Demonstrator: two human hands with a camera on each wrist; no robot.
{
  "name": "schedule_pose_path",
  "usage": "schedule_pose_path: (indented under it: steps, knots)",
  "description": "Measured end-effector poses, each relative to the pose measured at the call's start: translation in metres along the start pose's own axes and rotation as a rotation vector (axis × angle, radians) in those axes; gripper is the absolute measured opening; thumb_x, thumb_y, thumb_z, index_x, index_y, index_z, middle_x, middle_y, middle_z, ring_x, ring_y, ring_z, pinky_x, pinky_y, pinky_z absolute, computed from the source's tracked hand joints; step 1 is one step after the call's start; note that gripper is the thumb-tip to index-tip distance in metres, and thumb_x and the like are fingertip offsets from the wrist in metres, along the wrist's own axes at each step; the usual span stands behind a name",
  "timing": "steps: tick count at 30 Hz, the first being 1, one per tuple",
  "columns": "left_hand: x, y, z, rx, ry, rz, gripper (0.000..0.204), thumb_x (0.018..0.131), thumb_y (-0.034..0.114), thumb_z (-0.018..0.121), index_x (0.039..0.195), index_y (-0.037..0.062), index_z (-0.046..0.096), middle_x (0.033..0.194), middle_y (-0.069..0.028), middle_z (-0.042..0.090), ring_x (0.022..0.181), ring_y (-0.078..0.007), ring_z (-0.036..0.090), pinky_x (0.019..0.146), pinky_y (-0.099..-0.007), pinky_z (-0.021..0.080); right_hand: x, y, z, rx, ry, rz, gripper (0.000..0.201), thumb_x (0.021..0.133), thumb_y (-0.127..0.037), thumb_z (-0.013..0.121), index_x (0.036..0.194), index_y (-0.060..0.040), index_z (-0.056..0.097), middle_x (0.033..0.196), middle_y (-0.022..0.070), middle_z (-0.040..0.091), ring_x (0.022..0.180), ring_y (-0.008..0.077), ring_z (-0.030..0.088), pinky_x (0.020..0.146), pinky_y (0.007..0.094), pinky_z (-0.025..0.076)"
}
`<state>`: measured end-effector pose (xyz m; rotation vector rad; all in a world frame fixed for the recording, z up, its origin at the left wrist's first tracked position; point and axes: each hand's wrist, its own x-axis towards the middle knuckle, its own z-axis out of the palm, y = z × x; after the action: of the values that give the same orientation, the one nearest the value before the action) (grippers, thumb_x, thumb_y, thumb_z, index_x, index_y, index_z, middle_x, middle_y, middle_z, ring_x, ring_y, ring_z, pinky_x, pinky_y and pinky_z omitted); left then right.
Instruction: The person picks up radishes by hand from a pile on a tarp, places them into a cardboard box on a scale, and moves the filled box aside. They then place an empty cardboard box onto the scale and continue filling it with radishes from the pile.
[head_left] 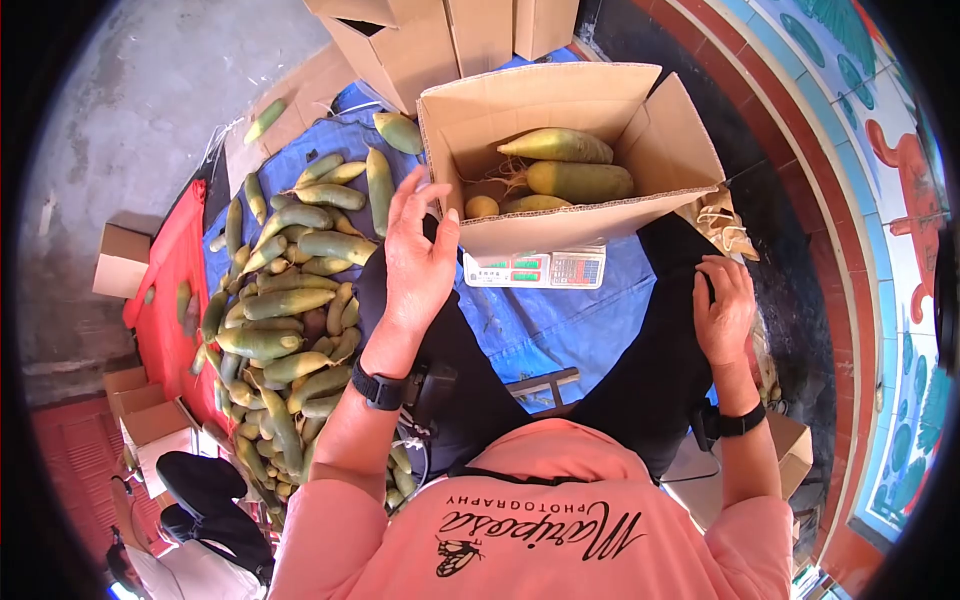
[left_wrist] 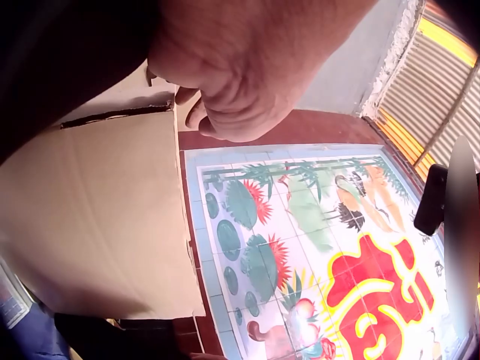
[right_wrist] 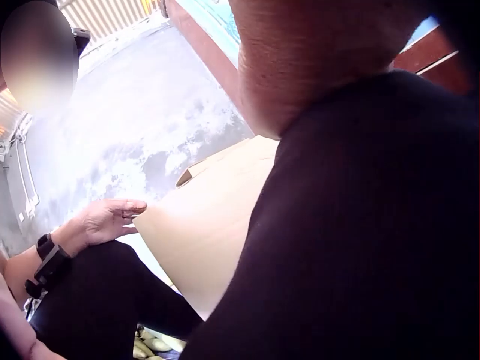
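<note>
In the head view a cardboard box (head_left: 585,222) with its top open holds several green radishes (head_left: 580,181). It stands over a white digital scale (head_left: 507,271) whose display and keys show in front of it. My left hand (head_left: 420,275) is raised at the box's near left corner, fingers loosely extended and nothing in them. The right wrist view also shows that left hand (right_wrist: 109,222), with its fingertips right at the box's edge (right_wrist: 202,232). My right hand (head_left: 725,312) rests on my right knee, fingers relaxed, holding nothing.
A large heap of green radishes (head_left: 285,320) lies on a blue sheet (head_left: 560,330) to my left. Empty-looking cardboard boxes (head_left: 410,50) stand behind the packed one. Another person (head_left: 205,510) is at the lower left. A tiled wall (head_left: 860,200) runs along the right.
</note>
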<state>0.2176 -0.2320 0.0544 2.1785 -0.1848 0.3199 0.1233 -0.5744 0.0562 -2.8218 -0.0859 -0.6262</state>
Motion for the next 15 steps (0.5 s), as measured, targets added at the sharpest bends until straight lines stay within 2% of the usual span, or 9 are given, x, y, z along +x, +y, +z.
schedule_pose_path:
  steps: [4, 5, 7, 14, 15]
  knots:
    - [0.002, -0.003, -0.001, 0.019, -0.021, -0.049, 0.033, 0.088, 0.011, 0.058, 0.121, 0.0096, 0.056, 0.141, -0.0161, 0.043, 0.130, -0.0309, 0.042, 0.104, -0.0417, 0.038, -0.001, 0.001, 0.000, -0.004, 0.000, 0.005, 0.009, 0.077, -0.003, 0.065, 0.086, -0.0030, 0.062, 0.096, 0.0097, 0.063, 0.091, 0.0301, 0.058, 0.083, 0.0395, 0.046]
    - [0.002, -0.003, -0.001, 0.021, -0.022, -0.051, 0.033, 0.088, 0.011, 0.058, 0.121, 0.0096, 0.056, 0.141, -0.0161, 0.043, 0.130, -0.0309, 0.042, 0.104, -0.0417, 0.038, -0.001, 0.001, 0.000, -0.002, -0.002, 0.005, 0.009, 0.077, -0.003, 0.065, 0.086, -0.0030, 0.062, 0.096, 0.0097, 0.063, 0.091, 0.0301, 0.058, 0.083, 0.0395, 0.046]
    - [0.002, -0.002, -0.001, 0.013, -0.015, -0.045, 0.035, 0.085, 0.011, 0.058, 0.119, 0.0044, 0.054, 0.136, -0.0222, 0.044, 0.126, -0.0366, 0.045, 0.105, -0.0423, 0.037, 0.000, 0.001, 0.000, -0.010, 0.001, -0.003, 0.009, 0.078, -0.003, 0.065, 0.086, -0.0031, 0.062, 0.096, 0.0095, 0.064, 0.091, 0.0299, 0.059, 0.082, 0.0395, 0.046]
    - [0.004, -0.006, 0.000, -0.007, -0.014, -0.039, 0.041, 0.084, 0.011, 0.059, 0.123, 0.0044, 0.050, 0.135, -0.0231, 0.045, 0.126, -0.0374, 0.044, 0.105, -0.0424, 0.036, 0.000, 0.007, 0.002, -0.003, -0.003, -0.001, 0.009, 0.080, -0.004, 0.065, 0.088, -0.0013, 0.062, 0.095, 0.0109, 0.065, 0.089, 0.0317, 0.060, 0.081, 0.0382, 0.047]
    - [0.004, -0.006, 0.000, -0.006, -0.015, -0.035, 0.042, 0.084, 0.011, 0.059, 0.124, 0.0028, 0.049, 0.134, -0.0233, 0.046, 0.125, -0.0366, 0.045, 0.105, -0.0419, 0.037, 0.001, 0.014, 0.006, 0.128, 0.018, 0.145, 0.011, 0.083, -0.006, 0.064, 0.091, 0.0004, 0.062, 0.094, 0.0124, 0.065, 0.087, 0.0297, 0.061, 0.081, 0.0362, 0.048]
